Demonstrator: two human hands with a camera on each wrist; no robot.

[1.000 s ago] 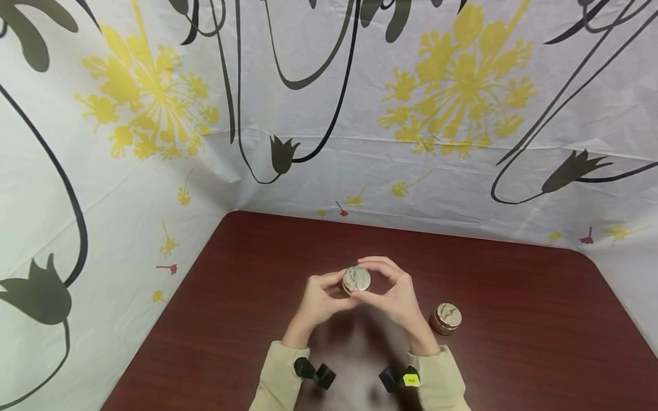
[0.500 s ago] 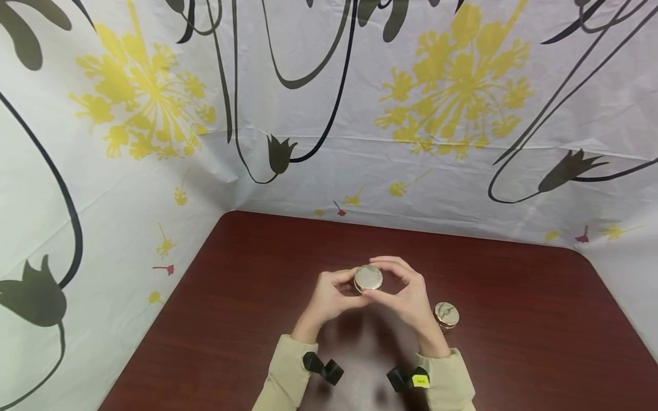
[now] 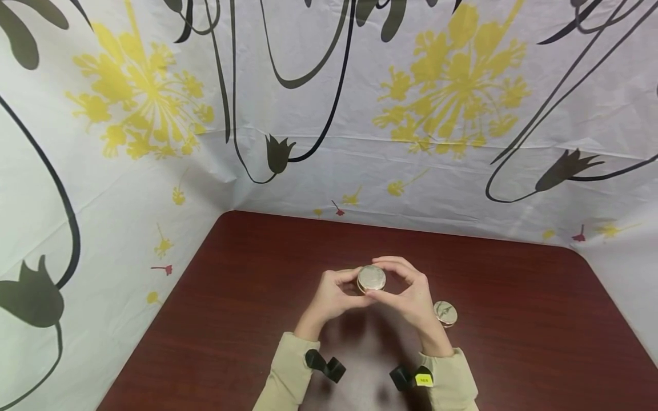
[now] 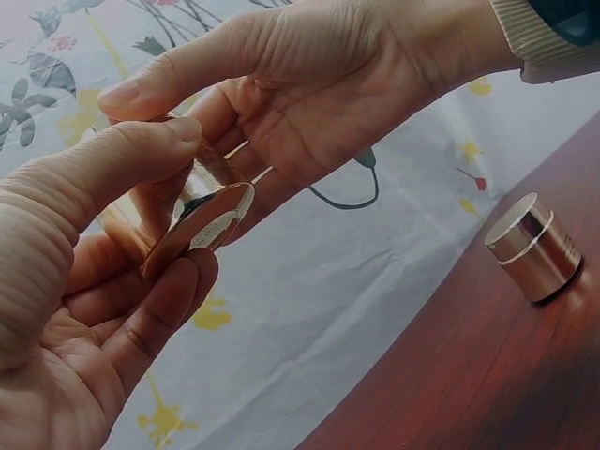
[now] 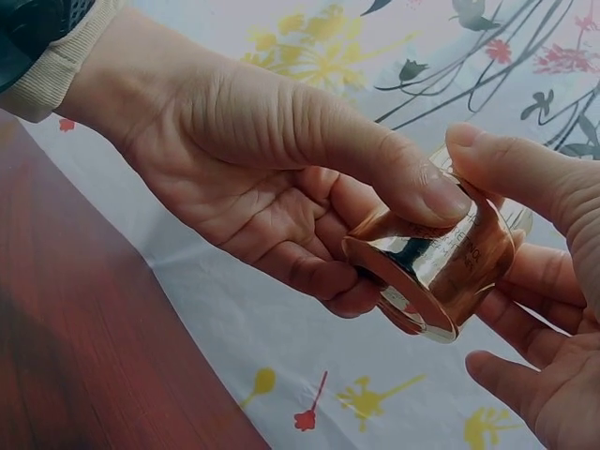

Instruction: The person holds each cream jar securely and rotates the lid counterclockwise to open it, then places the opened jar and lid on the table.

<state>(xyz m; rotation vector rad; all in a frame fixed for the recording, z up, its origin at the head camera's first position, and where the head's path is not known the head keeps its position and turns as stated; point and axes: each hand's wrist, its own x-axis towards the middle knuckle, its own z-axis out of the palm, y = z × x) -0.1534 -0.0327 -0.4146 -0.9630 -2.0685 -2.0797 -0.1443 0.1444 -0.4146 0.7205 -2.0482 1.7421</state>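
Both hands hold a small, shiny gold cylindrical jar [image 3: 371, 277] with a pale round top, raised above the table. From its left side my left hand [image 3: 333, 295] grips it between thumb and fingers. Opposite, my right hand [image 3: 409, 292] pinches the jar's right side, thumb in front. In the right wrist view, the jar's curved side [image 5: 459, 267] carries small lettering, and the thumbs cover part of it. A second, matching gold jar [image 4: 534, 248] stands upright on the table; in the head view its left edge meets the right wrist.
The dark red wooden table [image 3: 519, 319] has rounded far corners. White fabric [image 3: 319, 114] with yellow flowers and dark stems hangs behind it and along the left side. Small black cameras [image 3: 325, 366] are strapped to both wrists.
Both hands and the held jar have shifted slightly right. The dark marking on the held jar's top has faded to a plain pale surface. My right wrist now overlaps the second jar's edge.
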